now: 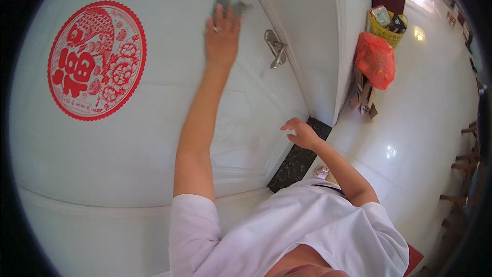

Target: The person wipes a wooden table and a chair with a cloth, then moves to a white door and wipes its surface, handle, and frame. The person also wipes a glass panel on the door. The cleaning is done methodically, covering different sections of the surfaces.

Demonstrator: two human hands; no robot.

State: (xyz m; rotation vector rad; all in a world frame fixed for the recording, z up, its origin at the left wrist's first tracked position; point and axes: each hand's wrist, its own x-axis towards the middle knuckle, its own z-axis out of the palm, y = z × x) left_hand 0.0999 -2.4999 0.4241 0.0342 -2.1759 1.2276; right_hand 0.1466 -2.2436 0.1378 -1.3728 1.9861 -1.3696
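Note:
My left hand (223, 38) is stretched up against a white door (174, 138), its fingers extended over a crumpled grey-green cloth (238, 6) that lies against the door's surface. The fingers and cloth are slightly blurred, and a ring shows on one finger. To the right of that hand is a metal door handle (277, 50), untouched. My right hand (303, 133) hangs lower down by the door's edge, with nothing in it; the index finger points out and the thumb is apart from it. A round red-and-white sticker (97, 61) with a fish and flowers is on the door, left of my arm.
A white door frame (320, 46) borders the door above a dark speckled threshold (294, 166). Beyond it on the shiny floor (415, 123) stand a red plastic bag (375, 61), a yellow basket (387, 33) with things inside, and some cardboard (363, 95). Wooden stools (464, 166) line the right side.

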